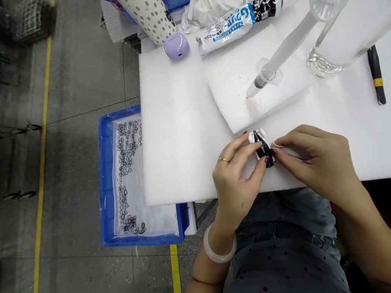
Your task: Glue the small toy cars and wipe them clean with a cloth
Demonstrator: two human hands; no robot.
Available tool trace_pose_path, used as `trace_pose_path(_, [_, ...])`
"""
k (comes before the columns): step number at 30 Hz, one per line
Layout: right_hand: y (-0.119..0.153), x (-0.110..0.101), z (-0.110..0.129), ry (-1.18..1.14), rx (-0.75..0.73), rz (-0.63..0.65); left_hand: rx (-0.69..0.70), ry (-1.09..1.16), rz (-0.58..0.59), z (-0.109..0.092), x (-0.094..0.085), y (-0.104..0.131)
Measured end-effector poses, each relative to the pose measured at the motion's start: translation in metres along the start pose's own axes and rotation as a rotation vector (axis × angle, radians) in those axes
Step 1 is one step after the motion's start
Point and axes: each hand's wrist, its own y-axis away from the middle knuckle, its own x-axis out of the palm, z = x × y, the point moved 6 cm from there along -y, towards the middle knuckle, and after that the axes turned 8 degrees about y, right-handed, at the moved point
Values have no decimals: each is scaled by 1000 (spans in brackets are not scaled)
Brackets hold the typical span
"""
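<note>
Near the front edge of the white foam work surface (174, 143), my left hand (237, 174) grips a small black and white piece (263, 148) between thumb and fingers. My right hand (316, 158) is closed on a thin white item (290, 152), whose tip reaches the piece's right side. Most of that item is hidden by the fingers. Behind the hands a syringe (282, 47) stands tilted, its dark tip touching a raised foam block (232, 102).
A glue tube (229, 27), a purple case (176, 46) and a dotted cup (146, 14) are at the back. A glass vessel (343, 38) and black tweezers (376, 76) stand right. Left and lower is a blue tray (106, 181) with many small dark rings.
</note>
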Motion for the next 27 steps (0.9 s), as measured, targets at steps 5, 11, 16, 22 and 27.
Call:
trace_pose_path(5, [-1, 2, -1, 14, 4, 25, -1, 14, 49, 0, 0, -1])
trace_pose_path(11, [-1, 5, -1, 55, 18, 32, 48, -40, 44, -2, -4, -1])
trace_pose_path(16, [1, -1, -8, -100, -4, 75, 236, -143, 258, -4, -2, -12])
trace_pose_path(22, [16, -16, -9, -80, -4, -36, 269, -107, 381, -5, 10, -9])
trace_pose_path(27, [42, -25, 4, 112, -209, -307, 200, -59, 218, -3, 4, 0])
